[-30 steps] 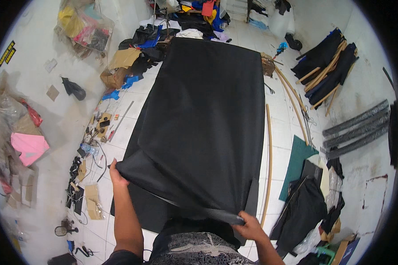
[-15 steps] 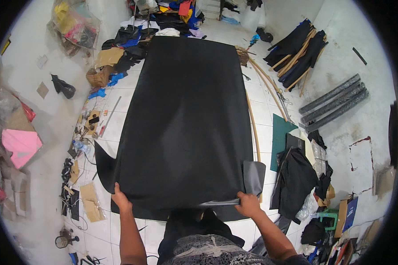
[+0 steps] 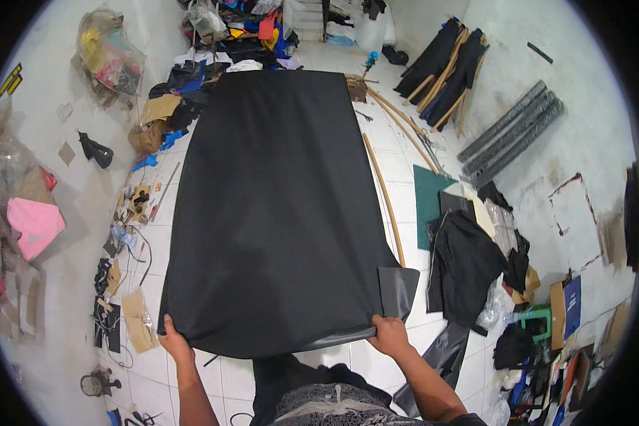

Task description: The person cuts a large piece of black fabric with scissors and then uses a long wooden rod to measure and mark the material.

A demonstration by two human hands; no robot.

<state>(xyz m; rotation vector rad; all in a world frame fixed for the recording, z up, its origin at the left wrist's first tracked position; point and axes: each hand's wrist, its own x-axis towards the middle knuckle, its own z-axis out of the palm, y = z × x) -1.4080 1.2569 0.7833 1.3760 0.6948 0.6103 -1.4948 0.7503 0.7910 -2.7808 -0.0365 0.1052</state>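
Note:
A large black sheet of fabric (image 3: pixel 277 192) stretches from my hands away across the tiled floor. My left hand (image 3: pixel 175 343) grips its near left corner, the thumb on top. At the near right, my right hand (image 3: pixel 390 335) is closed on the edge, where a strip of shinier underside shows. Just beyond that hand, a grey, shiny flap (image 3: pixel 397 290) is folded out over the right side. The near edge sags in a shallow curve between both hands, in front of my legs. Fingers under the sheet are hidden.
A wooden stick (image 3: pixel 385 202) lies along the sheet's right side. Further right are a green board (image 3: pixel 426 206) and a heap of black cloth (image 3: pixel 465 263). Cardboard pieces (image 3: pixel 139 321), cords and small tools line the left. Wrapped rolls (image 3: pixel 511 135) lean by the right wall.
Both hands keep hold of the sheet's near edge. The curled flap at the left side has dropped out of sight, and the left side now lies smoother. The whole view has shifted slightly.

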